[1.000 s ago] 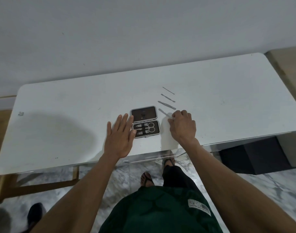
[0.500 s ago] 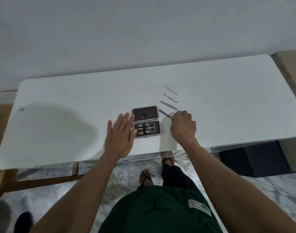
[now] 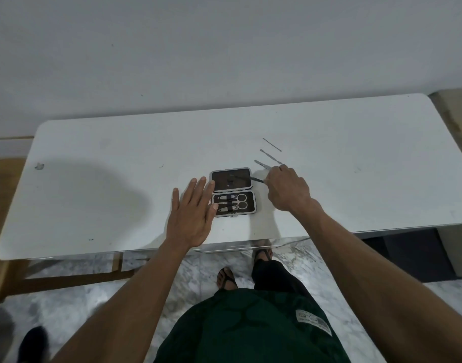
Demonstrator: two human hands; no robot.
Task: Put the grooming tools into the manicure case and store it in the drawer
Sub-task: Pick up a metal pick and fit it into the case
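The small rectangular manicure case (image 3: 233, 192), dark brown inside with a silver rim, lies open and flat on the white table (image 3: 119, 179), a little toward the near edge. Its near half holds four strapped-in steel tools (image 3: 232, 204): two with scissor-like ring handles and two blunter ones whose kind is hard to make out. The far half shows only a dark lining and a small strap.

The right hand (image 3: 288, 189) is at 3 o'clock of the case, knuckles up, fingers curled. Its grip is a narrow pinch on a thin dark metal grooming tool (image 3: 254, 179), which slants out toward 9 o'clock so that its tip reaches over the far half of the case. The hand covers the held end.

The left hand (image 3: 191, 214) lies flat at 9 o'clock of the case, palm down, fingers straight and slightly spread; its grip is wide and holds nothing. The fingertips reach the case's left edge and cover a sliver of it.

At 1 o'clock of the case three slim silver implements (image 3: 271, 156) lie loose on the table in a parallel row. The nearest is partly hidden behind the right hand's knuckles; the farthest is hardly more than a thin line.

Below the table edge show a marble floor (image 3: 67, 305), two sandalled feet and dark green clothing.
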